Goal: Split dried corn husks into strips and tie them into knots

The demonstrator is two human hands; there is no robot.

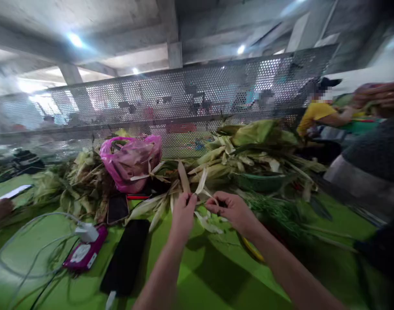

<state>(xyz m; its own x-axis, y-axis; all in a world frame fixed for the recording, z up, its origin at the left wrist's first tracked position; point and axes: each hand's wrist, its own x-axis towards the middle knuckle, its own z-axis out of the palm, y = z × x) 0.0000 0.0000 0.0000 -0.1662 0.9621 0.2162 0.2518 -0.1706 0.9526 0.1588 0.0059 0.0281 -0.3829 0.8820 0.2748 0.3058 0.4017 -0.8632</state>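
Both hands are close together above the green table, working on pale strips of corn husk. My left hand (pixel 184 209) is closed, thumb against fingers, on a corn husk (pixel 184 176) that points up and away. Just to its right, my right hand (pixel 227 209) pinches a thin husk strip (pixel 201 183) that curls up between the two hands. Loose husk pieces (pixel 208 221) lie on the table below them. Behind the hands more husks spread out, beside a pink plastic bag (pixel 130 161) that looks full.
A big heap of husks (pixel 258 142) rises at the right over a green basin (pixel 261 181). A black phone (pixel 125 256) with a cable and a purple power strip (pixel 85 249) lie left. Behind stands a perforated metal screen (pixel 184 103). People are at right; another person's hand (pixel 1 213) is far left.
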